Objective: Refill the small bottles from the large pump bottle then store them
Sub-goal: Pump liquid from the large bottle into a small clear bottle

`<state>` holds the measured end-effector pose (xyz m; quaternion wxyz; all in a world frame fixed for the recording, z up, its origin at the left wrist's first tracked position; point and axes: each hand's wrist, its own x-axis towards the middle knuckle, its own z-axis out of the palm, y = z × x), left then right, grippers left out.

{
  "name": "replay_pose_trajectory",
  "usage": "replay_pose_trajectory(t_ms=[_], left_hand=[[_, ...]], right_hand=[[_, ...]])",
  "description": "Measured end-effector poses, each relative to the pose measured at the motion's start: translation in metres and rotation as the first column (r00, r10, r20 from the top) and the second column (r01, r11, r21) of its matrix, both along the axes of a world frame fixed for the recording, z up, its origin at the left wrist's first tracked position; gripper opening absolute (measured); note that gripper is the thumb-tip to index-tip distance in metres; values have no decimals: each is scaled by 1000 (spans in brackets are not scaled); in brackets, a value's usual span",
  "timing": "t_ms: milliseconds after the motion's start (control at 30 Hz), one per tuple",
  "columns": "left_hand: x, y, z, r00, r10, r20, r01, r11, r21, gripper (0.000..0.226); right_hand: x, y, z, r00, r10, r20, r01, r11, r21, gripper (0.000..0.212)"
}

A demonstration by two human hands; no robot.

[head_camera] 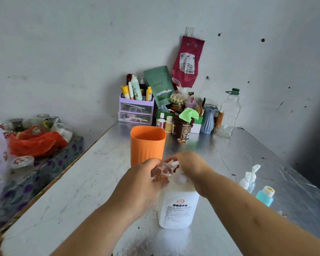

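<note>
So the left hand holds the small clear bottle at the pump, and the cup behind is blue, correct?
No: the cup is orange, not blue, as the head view shows. The left hand does hold the small clear bottle at the pump.

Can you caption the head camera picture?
The left hand holds a small clear bottle at the spout of the large pump bottle; the right hand rests on its pump.

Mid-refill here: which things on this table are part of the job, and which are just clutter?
Job: pump bottle; clear bottle in left hand; right hand on the pump; teal bottle; loose pump cap; maybe orange cup.
Clutter: purple drawers; blue vase; green-capped bottle; orange bag.
</note>
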<state>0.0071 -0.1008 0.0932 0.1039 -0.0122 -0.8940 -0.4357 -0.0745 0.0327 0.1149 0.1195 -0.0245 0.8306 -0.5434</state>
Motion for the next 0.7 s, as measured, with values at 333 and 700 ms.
replay_pose_trajectory(t_ms=[333,700], left_hand=[[2,3,5,999,26,-24,-27,999,-23,25],[-3,0,-3,1000,25,0,-25,999,-27,29]], right_hand=[[7,3,4,997,-76,6,76,996,-48,34],[-2,1,-6,991,11,-131,0,996,87,37]])
